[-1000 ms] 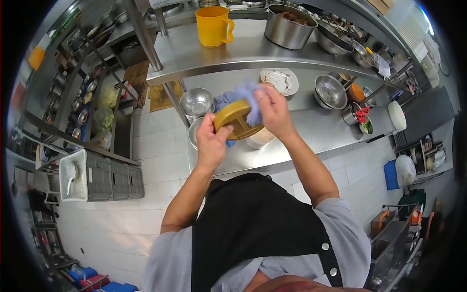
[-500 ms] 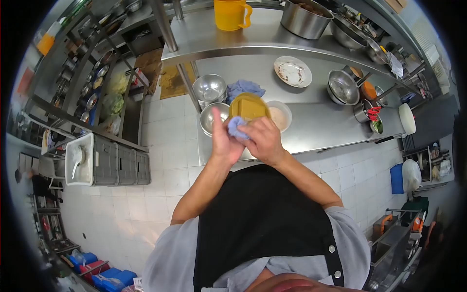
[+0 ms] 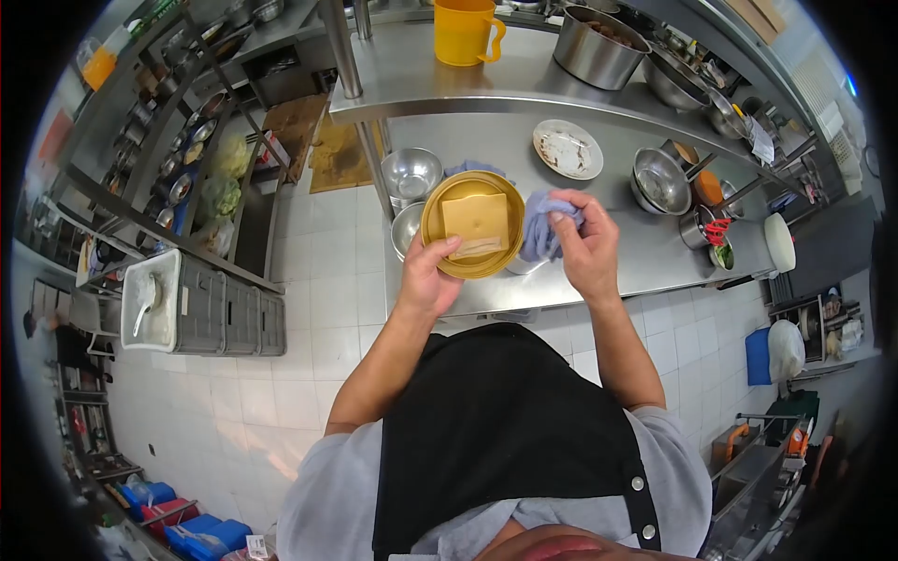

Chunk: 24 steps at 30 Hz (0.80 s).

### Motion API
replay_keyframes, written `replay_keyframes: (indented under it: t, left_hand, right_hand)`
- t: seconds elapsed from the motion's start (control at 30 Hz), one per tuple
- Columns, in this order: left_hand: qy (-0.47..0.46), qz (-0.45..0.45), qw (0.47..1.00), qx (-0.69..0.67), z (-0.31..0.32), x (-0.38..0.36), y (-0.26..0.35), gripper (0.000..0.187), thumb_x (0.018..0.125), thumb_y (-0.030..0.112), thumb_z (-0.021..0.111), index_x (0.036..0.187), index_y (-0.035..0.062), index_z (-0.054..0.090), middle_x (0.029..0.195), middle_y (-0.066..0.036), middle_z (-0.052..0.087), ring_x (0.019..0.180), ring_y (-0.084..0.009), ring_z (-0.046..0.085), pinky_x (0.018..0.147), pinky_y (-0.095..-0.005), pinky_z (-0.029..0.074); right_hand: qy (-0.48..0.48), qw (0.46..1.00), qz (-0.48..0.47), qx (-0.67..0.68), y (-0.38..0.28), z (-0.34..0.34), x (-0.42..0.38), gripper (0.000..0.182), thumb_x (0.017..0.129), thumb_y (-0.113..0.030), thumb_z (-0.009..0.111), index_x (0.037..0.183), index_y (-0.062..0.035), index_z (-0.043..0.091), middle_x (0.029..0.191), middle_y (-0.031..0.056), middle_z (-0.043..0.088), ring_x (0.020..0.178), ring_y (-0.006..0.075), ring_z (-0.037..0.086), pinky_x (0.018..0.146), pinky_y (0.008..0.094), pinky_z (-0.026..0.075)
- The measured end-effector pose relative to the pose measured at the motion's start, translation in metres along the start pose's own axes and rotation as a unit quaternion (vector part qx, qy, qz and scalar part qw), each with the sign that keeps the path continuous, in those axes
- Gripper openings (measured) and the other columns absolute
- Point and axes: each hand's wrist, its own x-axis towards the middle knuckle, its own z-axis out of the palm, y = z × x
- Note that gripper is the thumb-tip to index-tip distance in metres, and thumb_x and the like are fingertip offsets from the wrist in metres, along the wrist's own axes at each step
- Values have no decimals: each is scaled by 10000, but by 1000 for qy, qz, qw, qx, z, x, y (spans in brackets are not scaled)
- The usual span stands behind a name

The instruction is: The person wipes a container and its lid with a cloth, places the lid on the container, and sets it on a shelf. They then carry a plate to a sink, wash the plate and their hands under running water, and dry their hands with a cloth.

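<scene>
Above the worktop, clasps a round yellow object in the left hand, at its one o'clock. Grips bunched blue cloth in the right hand, at its ten o'clock.

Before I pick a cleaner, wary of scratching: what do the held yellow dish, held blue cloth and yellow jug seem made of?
Yellow dish: perhaps plastic or coated metal, satin; soft rim highlights leave it open. Blue cloth: matte fabric, by its soft folds. Yellow jug: likely smooth plastic, from its even colour.
</scene>
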Motion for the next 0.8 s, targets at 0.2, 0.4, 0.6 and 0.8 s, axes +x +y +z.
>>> replay_keyframes:
  t: [0.2, 0.4, 0.6, 0.8]
  left_hand:
    - [27, 22, 999, 38, 10, -1, 4, 454, 1022, 249, 575, 1394, -4, 513, 1291, -115, 624, 1227, -232, 590, 1055, -400, 471]
    - [28, 172, 947, 269, 25, 11, 2, 645, 1022, 551, 551, 1297, -32, 585, 1135, -51, 647, 996, -124, 585, 878, -286, 486]
    - [38, 141, 954, 263, 13, 7, -12, 622, 1034, 534, 538, 1276, -37, 597, 1118, -66, 662, 991, -132, 600, 862, -291, 488]
    - [45, 222, 893, 388, 11, 2, -27, 735, 1015, 610, 506, 1298, -65, 575, 1159, -102, 654, 1053, -170, 605, 924, -315, 480]
  right_hand:
    - [-73, 991, -84, -72, -36, 0, 10, 281, 895, 42, 624, 1171, 4, 656, 1075, 101, 701, 934, 172, 683, 814, 303, 562]
    - [-99, 907, -326, -247, -32, 52, 41, 306, 843, -15, 653, 1148, -32, 674, 1125, 125, 695, 1012, 337, 674, 862, 426, 562]
    - [-45, 903, -217, -368, -25, 49, 20, 260, 880, -70, 647, 1134, -44, 691, 1060, 114, 690, 947, 318, 680, 776, 409, 565]
    - [-24, 948, -78, -308, -23, 41, 12, 235, 919, -51, 614, 1132, 3, 697, 953, 145, 679, 827, 349, 665, 763, 423, 542]
